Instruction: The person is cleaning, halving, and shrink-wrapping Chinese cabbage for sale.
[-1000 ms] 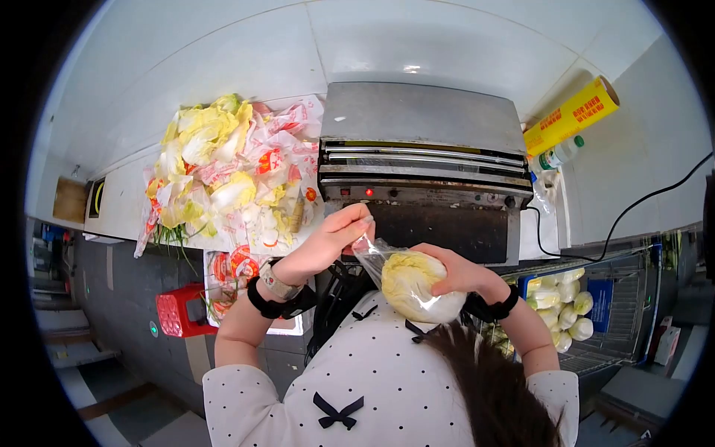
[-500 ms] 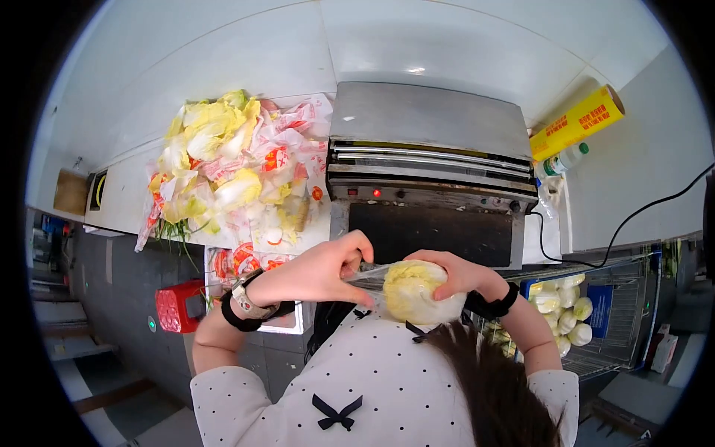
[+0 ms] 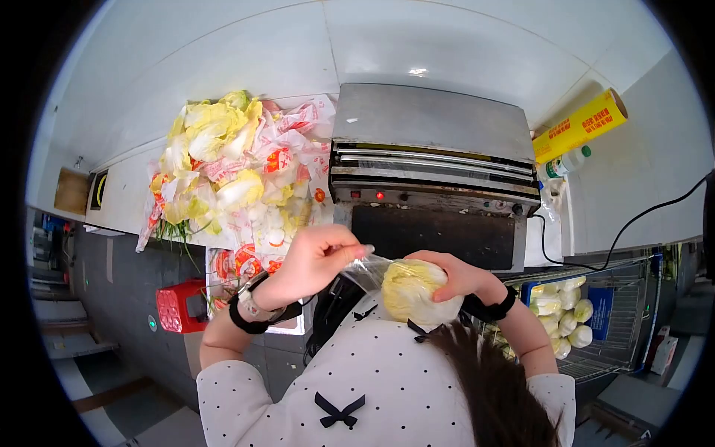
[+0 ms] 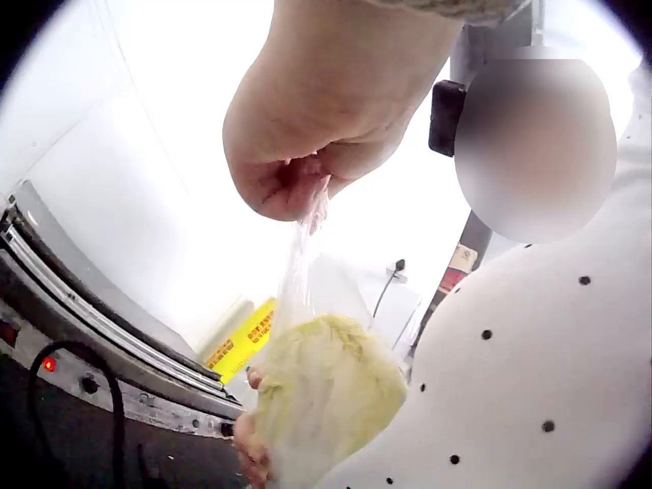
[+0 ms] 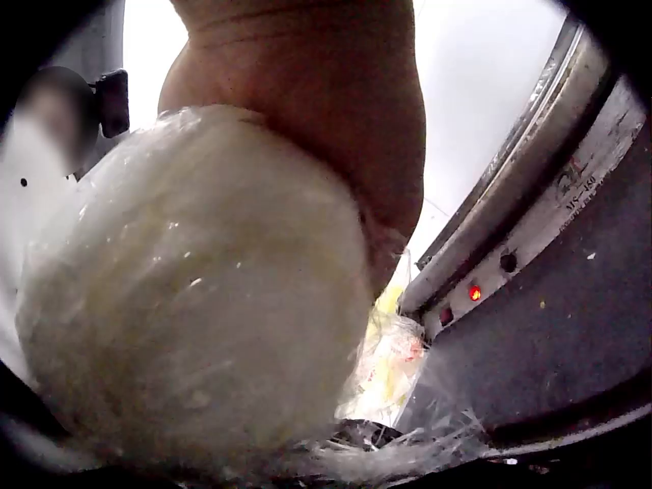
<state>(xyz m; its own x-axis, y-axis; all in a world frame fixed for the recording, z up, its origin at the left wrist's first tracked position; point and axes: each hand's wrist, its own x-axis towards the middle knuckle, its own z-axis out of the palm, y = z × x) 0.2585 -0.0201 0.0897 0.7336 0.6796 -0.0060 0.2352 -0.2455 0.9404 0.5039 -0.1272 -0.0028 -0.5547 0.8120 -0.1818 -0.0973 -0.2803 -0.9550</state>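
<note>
A napa cabbage (image 3: 417, 292), pale yellow and white, is held against the person's front in clear plastic film (image 3: 365, 270). The right hand (image 3: 463, 277) grips its right side, thumb over the top. The left hand (image 3: 322, 259) pinches the gathered end of the film and pulls it out to the left. In the left wrist view the film (image 4: 302, 267) runs taut from the curled fingers down to the cabbage (image 4: 331, 397). The right wrist view shows the film-covered white base of the cabbage (image 5: 194, 285) close up, beneath the right hand (image 5: 316, 112).
A wrapping machine (image 3: 432, 119) with a lit red lamp and dark plate stands ahead. Loose cabbage leaves (image 3: 216, 134) and printed plastic lie left on the counter. A yellow roll (image 3: 581, 127) and a bottle (image 3: 567, 162) are at right. Cabbages fill a cart (image 3: 566, 313); a red stool (image 3: 180, 305) stands left.
The left hand drew back from the film's end, opened beside the cabbage, then pinched the film again and pulled it left. The right hand keeps its grip on the cabbage.
</note>
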